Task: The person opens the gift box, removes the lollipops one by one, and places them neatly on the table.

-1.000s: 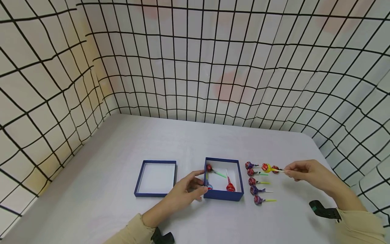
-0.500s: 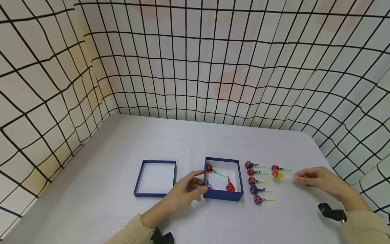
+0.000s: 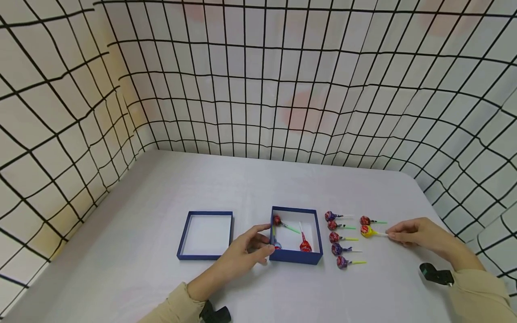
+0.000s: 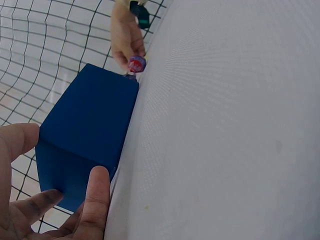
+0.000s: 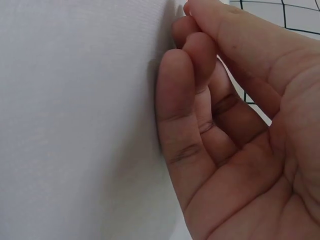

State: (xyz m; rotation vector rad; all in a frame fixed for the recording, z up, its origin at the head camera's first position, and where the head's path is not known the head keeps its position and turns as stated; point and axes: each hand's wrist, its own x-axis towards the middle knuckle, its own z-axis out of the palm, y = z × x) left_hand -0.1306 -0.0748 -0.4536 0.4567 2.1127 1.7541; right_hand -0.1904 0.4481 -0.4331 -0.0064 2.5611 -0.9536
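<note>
My right hand [image 3: 418, 235] pinches the white stick of a yellow and red lollipop [image 3: 366, 231], which lies just below another red lollipop [image 3: 365, 220]. In the right wrist view the fingers [image 5: 175, 90] are curled close to the white surface; the lollipop is hidden there. My left hand [image 3: 242, 251] rests against the left side of an open blue box [image 3: 296, 256], its fingertips spread over that wall in the left wrist view. Inside the box lie a dark red lollipop [image 3: 277, 220], a red one [image 3: 305, 246] and a blue one [image 3: 277, 245], partly hidden.
Left of the box sits its shallow blue-rimmed lid [image 3: 205, 258], white inside. A column of several lollipops [image 3: 334, 237], sticks pointing right, lies right of the box. Black-gridded white cloth [image 3: 242, 89] surrounds the white table [image 3: 202, 179].
The right hand has carried the yellow lollipop right and down, from in front of the red lollipop to below it. My left hand stays at the box.
</note>
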